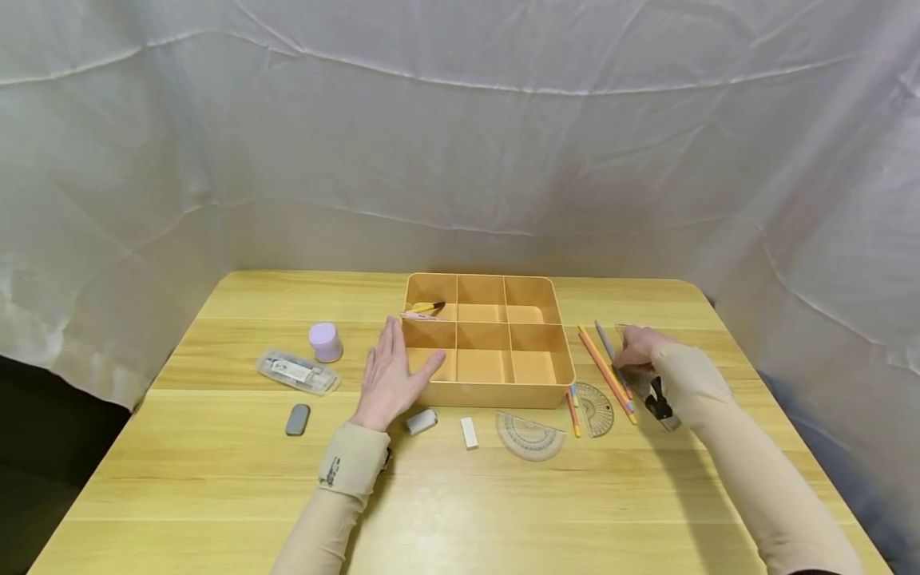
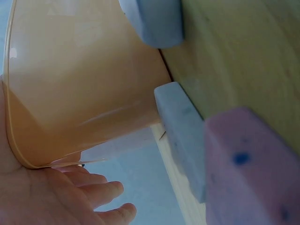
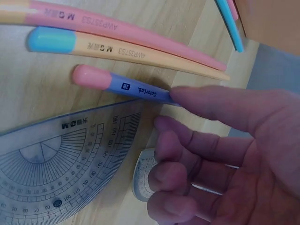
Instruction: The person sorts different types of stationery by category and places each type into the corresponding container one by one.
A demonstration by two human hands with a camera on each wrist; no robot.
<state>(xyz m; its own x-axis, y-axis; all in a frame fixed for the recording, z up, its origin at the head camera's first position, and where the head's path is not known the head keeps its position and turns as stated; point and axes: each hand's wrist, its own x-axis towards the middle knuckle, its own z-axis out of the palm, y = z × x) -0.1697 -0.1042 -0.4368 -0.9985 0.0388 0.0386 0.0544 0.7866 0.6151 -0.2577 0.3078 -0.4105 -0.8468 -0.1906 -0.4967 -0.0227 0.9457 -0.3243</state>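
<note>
My left hand (image 1: 391, 383) rests against the left front corner of a six-compartment orange tray (image 1: 496, 395), its fingers extended along the outer wall and thumb spread over the front left compartment. At the right, my right hand (image 1: 640, 350) hovers low over a blue pencil (image 3: 126, 86) with a pink end. In the right wrist view, the thumb touches the pencil, while the bent forefinger sits across from it with a gap between. A pink pencil (image 3: 117, 30) and an orange pencil (image 3: 140, 56) lie alongside. Near the fingers lies a clear protractor (image 3: 47, 168), with another ruled clear piece (image 3: 143, 173) partly hidden.
A paintbrush (image 1: 424, 307) and a pink item lie in the tray's back left compartment. Before the tray are erasers (image 1: 469, 433) and two protractors (image 1: 532, 437). On the left stand a purple round container (image 1: 326, 342), a clear case (image 1: 297, 371) and a grey eraser (image 1: 298, 419).
</note>
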